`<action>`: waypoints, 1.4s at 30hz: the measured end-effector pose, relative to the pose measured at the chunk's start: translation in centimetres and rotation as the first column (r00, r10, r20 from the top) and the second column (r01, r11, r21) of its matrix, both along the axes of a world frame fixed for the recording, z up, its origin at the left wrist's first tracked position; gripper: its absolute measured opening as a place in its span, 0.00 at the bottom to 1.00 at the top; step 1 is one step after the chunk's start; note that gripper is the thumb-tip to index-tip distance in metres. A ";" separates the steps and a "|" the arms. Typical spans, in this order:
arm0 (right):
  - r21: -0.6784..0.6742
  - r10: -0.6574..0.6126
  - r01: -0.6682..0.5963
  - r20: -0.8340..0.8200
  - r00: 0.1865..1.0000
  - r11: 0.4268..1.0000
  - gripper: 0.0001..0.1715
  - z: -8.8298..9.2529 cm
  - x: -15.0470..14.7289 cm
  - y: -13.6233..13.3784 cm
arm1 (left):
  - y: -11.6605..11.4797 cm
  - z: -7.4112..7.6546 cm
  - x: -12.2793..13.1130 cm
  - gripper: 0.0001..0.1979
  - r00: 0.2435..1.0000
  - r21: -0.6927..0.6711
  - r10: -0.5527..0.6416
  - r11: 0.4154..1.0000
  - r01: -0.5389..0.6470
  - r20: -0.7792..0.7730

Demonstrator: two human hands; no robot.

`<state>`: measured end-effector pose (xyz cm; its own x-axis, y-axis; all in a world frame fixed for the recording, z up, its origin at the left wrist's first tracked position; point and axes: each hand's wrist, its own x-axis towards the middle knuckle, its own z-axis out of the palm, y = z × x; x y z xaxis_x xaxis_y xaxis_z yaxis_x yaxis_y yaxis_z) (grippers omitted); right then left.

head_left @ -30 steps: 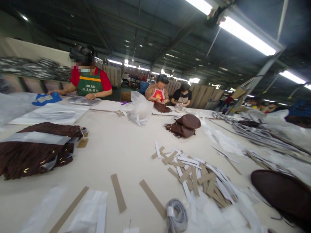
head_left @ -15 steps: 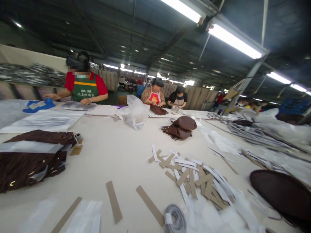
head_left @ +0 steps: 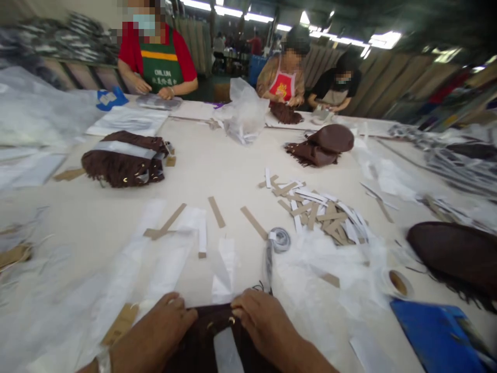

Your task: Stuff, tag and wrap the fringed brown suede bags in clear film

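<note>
At the near edge of the table lies a dark brown bag (head_left: 198, 344) with gold eyelets along its top and a pale strip over its front. My left hand (head_left: 159, 329) grips the bag's top edge on the left, fingers curled over it. On the right, my right hand (head_left: 264, 318) pinches the same edge beside an eyelet. The bag's lower part is cut off by the frame. A brown card tag (head_left: 121, 324) lies by my left wrist. Just beyond my right hand is a coiled grey cord (head_left: 280, 240).
Brown and white card strips (head_left: 330, 217) lie heaped right of centre. Fringed brown bags (head_left: 122, 158) lie at the left, another brown bag (head_left: 330, 140) farther back. A tape roll (head_left: 398, 284) and a blue folder-like item (head_left: 435, 331) are at right. Co-workers (head_left: 163, 67) stand across the table.
The view has tilted down and pulled back, bringing both my hands and the bag they hold into sight. Across the table, the green-aproned co-worker's hand has left the blue item.
</note>
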<state>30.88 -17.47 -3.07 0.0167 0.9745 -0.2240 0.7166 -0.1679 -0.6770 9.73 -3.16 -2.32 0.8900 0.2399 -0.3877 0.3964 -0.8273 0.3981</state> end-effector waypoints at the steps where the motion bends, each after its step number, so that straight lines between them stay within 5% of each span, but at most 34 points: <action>1: 0.058 -0.013 0.012 0.005 1.000 0.998 0.13 0.1 -0.1 -0.9 | -0.3 0.5 0.0 0.10 1.000 -0.003 0.007 1.000 -0.007 -0.012; 6: 0.225 -0.024 0.015 0.039 0.999 0.974 0.17 1.0 1.8 -4.2 | 0.0 3.3 0.7 0.17 1.000 -0.045 0.015 0.999 -0.016 -0.006; 9: 0.339 -0.319 0.255 0.149 0.936 0.905 0.16 1.6 5.8 -4.0 | 0.4 4.3 0.8 0.20 0.999 -0.083 0.030 0.996 -0.029 0.016; 12: 0.281 -0.551 0.479 0.310 0.775 0.832 0.18 1.1 10.5 -1.9 | 0.6 4.4 1.6 0.18 0.997 -0.112 0.076 0.991 -0.073 0.024; 17: -0.028 -0.423 0.512 0.526 0.738 0.858 0.20 -1.5 14.3 3.0 | -0.4 2.8 4.3 0.21 0.997 -0.217 0.076 0.973 -0.079 -0.022; 20: -0.040 -0.385 0.476 0.529 0.756 0.879 0.13 -1.5 14.4 3.9 | -0.9 1.7 4.9 0.17 0.996 -0.181 0.069 0.980 -0.077 -0.053; 24: 0.237 -0.482 0.432 0.224 0.847 0.870 0.16 1.1 13.6 3.2 | -1.2 1.5 4.3 0.14 0.999 -0.191 0.048 0.981 -0.043 0.020; 27: 0.263 -0.433 0.450 -0.121 0.893 0.854 0.19 2.9 12.5 3.3 | -1.1 2.4 3.6 0.12 0.994 -0.283 -0.013 0.958 0.043 0.107; 33: 0.029 -0.452 0.585 -0.604 0.657 0.811 0.19 1.3 9.7 6.0 | -0.7 3.6 4.9 0.10 0.996 -0.403 0.009 0.915 0.028 0.089; 39: -0.026 -0.534 0.686 -0.650 0.540 0.727 0.17 -0.7 8.2 6.5 | -2.7 1.8 10.4 0.29 0.997 -0.251 -0.050 0.966 0.062 0.054; 42: -0.055 -0.560 0.719 -0.668 0.490 0.693 0.18 -0.7 8.1 6.2 | -4.4 0.7 12.6 0.26 0.997 -0.181 -0.056 0.981 0.066 0.059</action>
